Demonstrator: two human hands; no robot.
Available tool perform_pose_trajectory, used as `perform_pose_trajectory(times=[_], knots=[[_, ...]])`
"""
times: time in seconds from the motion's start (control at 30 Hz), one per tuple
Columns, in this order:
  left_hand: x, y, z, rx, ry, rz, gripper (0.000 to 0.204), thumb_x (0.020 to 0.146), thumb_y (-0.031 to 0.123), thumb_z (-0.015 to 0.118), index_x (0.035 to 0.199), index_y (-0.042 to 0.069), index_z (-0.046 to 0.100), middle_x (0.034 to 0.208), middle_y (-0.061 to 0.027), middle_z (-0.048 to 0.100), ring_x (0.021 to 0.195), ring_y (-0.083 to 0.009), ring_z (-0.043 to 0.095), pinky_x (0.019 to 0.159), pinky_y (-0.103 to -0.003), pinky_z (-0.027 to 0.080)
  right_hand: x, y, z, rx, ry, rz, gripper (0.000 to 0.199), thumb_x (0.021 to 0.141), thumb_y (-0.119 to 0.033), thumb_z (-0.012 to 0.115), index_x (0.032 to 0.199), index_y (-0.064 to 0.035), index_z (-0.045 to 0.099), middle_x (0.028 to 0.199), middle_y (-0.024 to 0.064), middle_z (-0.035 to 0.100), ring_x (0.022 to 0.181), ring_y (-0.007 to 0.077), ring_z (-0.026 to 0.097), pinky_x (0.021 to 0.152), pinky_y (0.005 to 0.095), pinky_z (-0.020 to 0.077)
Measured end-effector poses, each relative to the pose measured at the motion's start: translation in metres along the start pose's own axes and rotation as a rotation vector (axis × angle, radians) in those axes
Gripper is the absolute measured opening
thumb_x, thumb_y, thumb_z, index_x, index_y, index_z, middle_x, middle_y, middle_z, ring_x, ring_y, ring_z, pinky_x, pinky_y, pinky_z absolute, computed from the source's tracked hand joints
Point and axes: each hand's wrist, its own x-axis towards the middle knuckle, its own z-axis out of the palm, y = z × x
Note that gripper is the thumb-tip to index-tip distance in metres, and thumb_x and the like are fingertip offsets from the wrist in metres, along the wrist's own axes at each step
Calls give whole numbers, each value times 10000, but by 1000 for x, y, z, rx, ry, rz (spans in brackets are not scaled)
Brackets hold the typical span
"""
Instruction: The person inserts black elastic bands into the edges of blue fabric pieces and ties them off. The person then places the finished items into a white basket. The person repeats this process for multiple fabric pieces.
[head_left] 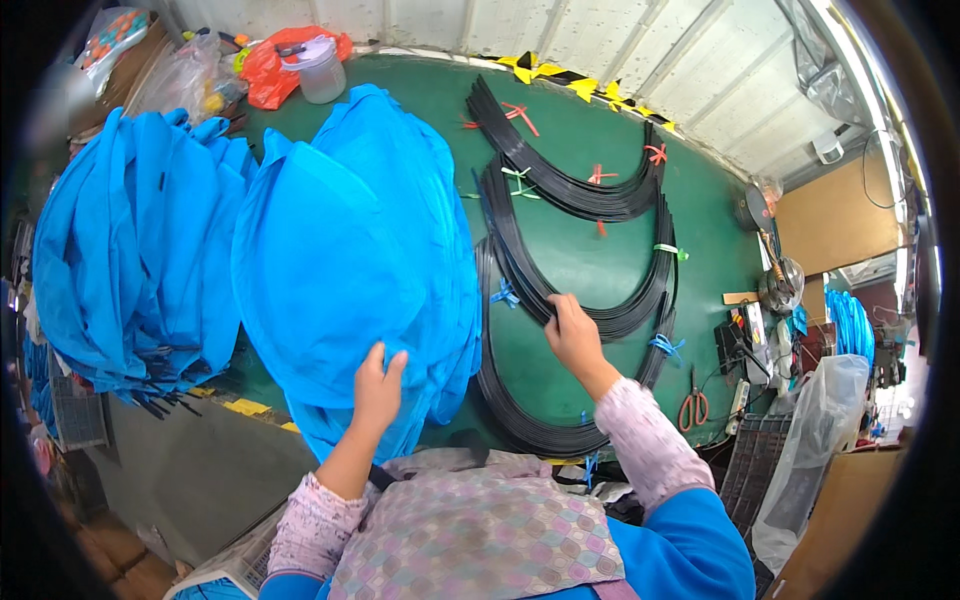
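My left hand (377,388) rests at the near edge of a tall stack of blue fabric pieces (330,230), its thumb and forefinger a little apart. No strip shows in it. My right hand (574,338) is closed at the inner edge of the middle bundle of thin, curved black strips (520,255), with its fingertips gripping there; how many strips are pinched is hidden. A nearer black bundle (500,400) curves below that one, and a farther bundle (570,195) lies above it. Coloured ties in red, green and blue go around the bundles.
A second heap of blue fabric (140,250) hangs over the table's left edge. At the back stand a lidded plastic tub (320,75) and a red bag (270,70). Red-handled scissors (693,408) lie on the green table (575,265) at the right, near a clear plastic bag (810,450).
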Motion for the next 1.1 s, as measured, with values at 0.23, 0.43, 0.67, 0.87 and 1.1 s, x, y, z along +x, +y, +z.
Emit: perform_pose_trajectory(times=[0.23, 0.43, 0.67, 0.87, 1.1], knots=[[55, 13, 9, -714, 382, -290, 364, 981, 231, 611, 1145, -90, 556, 1044, -83, 634, 887, -167, 544, 803, -318, 452, -118, -103, -108, 115, -342, -92, 289, 906, -113, 625, 1194, -90, 616, 866, 90, 699, 694, 279, 679, 552, 382, 521], [49, 30, 10, -732, 314, -144, 227, 1005, 206, 582, 1065, -13, 579, 926, -26, 591, 796, -78, 482, 715, -265, 428, -152, -117, -132, 147, -309, -62, 271, 897, -121, 624, 1166, -85, 632, 798, 85, 686, 646, 264, 665, 526, 374, 503], [39, 36, 6, -728, 312, -103, 199, 1018, 220, 562, 981, 26, 569, 828, 11, 551, 711, -53, 438, 623, -249, 386, -157, -128, -159, 88, -279, -58, 288, 863, -90, 656, 1148, -53, 642, 773, 99, 688, 618, 263, 661, 525, 354, 499], [31, 36, 0, -749, 306, -84, 219, 1014, 239, 571, 974, 25, 577, 810, 18, 549, 690, -54, 424, 597, -240, 367, -166, -127, -154, 8, -328, -95, 268, 865, -111, 671, 1128, -66, 652, 798, 84, 701, 609, 249, 662, 495, 354, 499], [-46, 53, 41, -499, -51, 104, 275, 1015, 276, 584, 894, 34, 533, 746, 48, 458, 683, -46, 387, 580, -263, 354, -133, -148, -112, 76, -190, -65, 253, 872, -168, 686, 1105, -72, 655, 808, 83, 694, 636, 270, 663, 521, 368, 501]])
